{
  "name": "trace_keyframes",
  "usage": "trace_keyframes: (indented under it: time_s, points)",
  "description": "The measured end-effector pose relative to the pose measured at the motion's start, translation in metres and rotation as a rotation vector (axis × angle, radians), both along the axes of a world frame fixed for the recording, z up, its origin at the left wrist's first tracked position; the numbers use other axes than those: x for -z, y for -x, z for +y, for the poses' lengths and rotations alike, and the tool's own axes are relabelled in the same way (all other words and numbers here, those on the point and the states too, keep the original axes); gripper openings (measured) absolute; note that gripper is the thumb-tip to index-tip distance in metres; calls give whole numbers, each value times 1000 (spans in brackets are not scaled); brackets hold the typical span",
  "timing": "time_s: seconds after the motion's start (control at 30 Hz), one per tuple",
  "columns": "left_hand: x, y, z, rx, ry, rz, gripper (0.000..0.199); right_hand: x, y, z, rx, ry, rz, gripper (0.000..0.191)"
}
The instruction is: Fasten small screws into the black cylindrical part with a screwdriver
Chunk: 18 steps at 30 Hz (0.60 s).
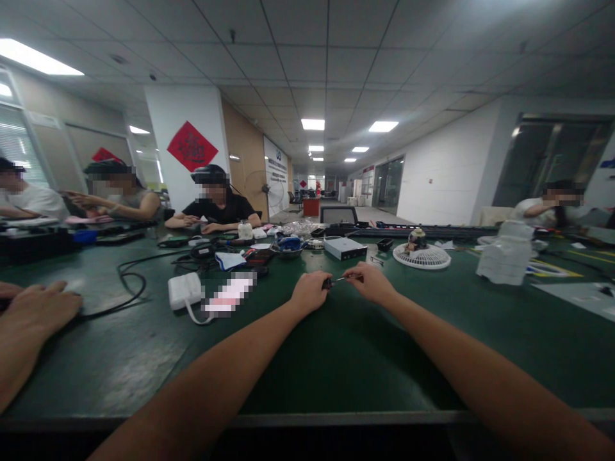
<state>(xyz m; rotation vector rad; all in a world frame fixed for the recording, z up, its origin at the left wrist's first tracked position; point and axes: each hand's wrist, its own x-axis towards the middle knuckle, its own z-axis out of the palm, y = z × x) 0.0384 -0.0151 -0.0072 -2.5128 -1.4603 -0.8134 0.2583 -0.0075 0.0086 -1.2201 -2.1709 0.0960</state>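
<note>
Left hand pinches a small dark part; right hand grips a slim tool, best kept steady and aligned.

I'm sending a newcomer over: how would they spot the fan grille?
On the green table, look beyond the camera wearer's right hand and rightward. The round, white, ribbed grille lies there; its open ribs set it apart from the boxy silver-grey case to its left.
</note>
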Motion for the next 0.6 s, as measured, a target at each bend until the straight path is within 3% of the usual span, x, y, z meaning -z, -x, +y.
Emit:
trace_keyframes:
  time_s: [0.1,0.4,0.6]
  points:
    - [1,0,1,-1,-1,-4,39,-5,0,-6,64,-50,-71,26]
    - [0,0,-1,-2,0,34,39,-9,5,-8,184,47,-187,35]
    - [-2,-2,-2,-93,8,51,43,-4,-2,1,375,206,-281,62]
